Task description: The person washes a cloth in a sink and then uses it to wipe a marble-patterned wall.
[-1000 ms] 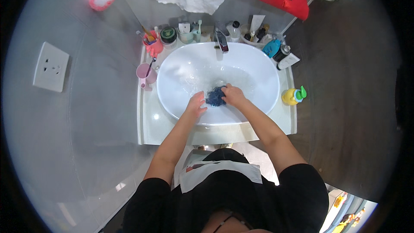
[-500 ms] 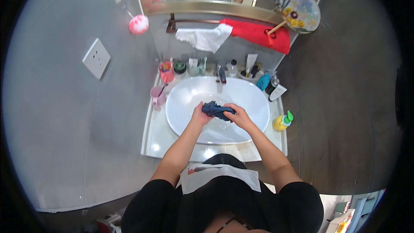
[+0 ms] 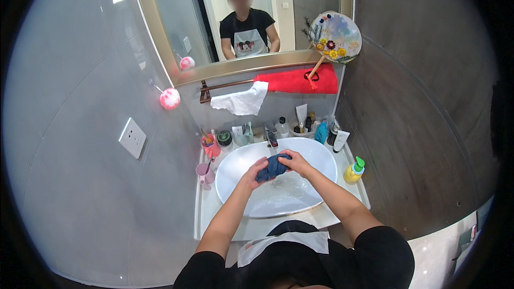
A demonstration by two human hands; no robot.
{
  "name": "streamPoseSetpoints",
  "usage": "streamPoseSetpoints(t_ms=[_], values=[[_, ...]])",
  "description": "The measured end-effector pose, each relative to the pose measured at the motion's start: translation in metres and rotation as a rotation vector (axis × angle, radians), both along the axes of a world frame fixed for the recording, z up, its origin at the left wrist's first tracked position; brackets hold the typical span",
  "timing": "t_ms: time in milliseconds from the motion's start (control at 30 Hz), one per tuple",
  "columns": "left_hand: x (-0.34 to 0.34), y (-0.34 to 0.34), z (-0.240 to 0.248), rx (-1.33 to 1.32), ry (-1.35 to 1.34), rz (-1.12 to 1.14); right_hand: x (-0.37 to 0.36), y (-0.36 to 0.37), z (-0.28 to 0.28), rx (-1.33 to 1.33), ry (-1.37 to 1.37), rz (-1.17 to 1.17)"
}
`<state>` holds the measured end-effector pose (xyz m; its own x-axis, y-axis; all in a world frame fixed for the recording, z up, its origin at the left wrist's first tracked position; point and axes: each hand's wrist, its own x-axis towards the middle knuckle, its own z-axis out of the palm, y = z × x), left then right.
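Note:
A bunched dark blue cloth [image 3: 273, 167] is held between both hands above the white oval sink basin [image 3: 241, 206]. My left hand [image 3: 256, 174] is closed around its left end. At the right end, my right hand [image 3: 294, 162] grips it with curled fingers. Water ripples in the bottom of the basin below the cloth. Behind the hands stands a dark faucet [image 3: 271, 138] at the basin's back rim.
Left of the basin are a pink mug [image 3: 204, 173] and a red cup [image 3: 211, 146] with brushes. A yellow pump bottle [image 3: 354, 170] stands right, and several bottles line the back. White [image 3: 243, 99] and red towels [image 3: 289, 81] hang under the mirror [image 3: 316, 0].
The view has tilted up, showing more of the mirror. Both hands still hold the cloth, which is now bunched more compactly, with the hands nearer the faucet.

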<state>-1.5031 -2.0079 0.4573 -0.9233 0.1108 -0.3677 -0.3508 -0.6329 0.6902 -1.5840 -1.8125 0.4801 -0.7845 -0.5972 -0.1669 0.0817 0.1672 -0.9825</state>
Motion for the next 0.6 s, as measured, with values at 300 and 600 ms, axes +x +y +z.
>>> streamPoseSetpoints(t_ms=[300,600], values=[[0.014,0.020,-0.006,-1.164,0.389,-0.270,0.013,-0.012,-0.024,0.194,0.120,-0.101],[0.042,0.060,-0.003,-2.054,0.608,-0.245,0.007,0.001,-0.115,-0.233,-1.034,-0.440]])
